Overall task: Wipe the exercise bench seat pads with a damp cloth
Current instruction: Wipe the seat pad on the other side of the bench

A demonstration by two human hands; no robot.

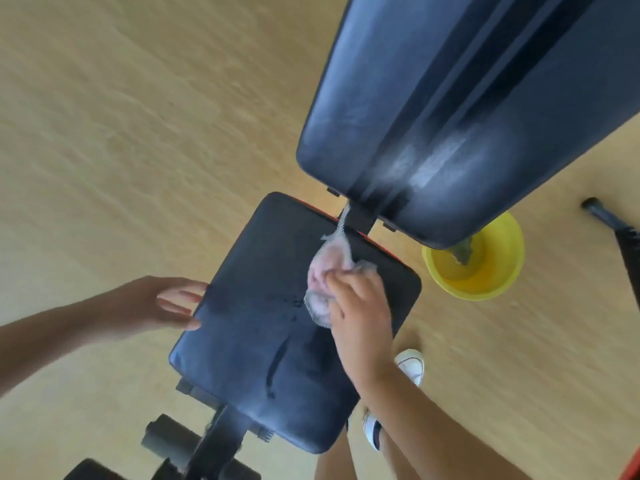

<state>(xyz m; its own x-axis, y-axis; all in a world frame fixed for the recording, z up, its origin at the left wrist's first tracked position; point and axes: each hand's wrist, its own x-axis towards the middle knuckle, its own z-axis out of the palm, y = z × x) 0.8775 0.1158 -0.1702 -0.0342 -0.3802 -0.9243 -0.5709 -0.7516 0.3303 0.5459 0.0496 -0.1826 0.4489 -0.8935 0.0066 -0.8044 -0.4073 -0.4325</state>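
Observation:
The black seat pad of the exercise bench lies in the middle of the view, with wet streaks on it. My right hand presses a pale pink, crumpled cloth onto the pad's far right part. A thin tail of the cloth reaches up to the hinge. My left hand rests with fingers apart against the pad's left edge and holds nothing. The long black back pad rises above the seat toward the top right and shows whitish smears.
A yellow bowl with water and a dark rag stands on the wooden floor right of the bench. A black bar lies at the right edge. Foam leg rollers sit below the seat. My white shoe is beside it.

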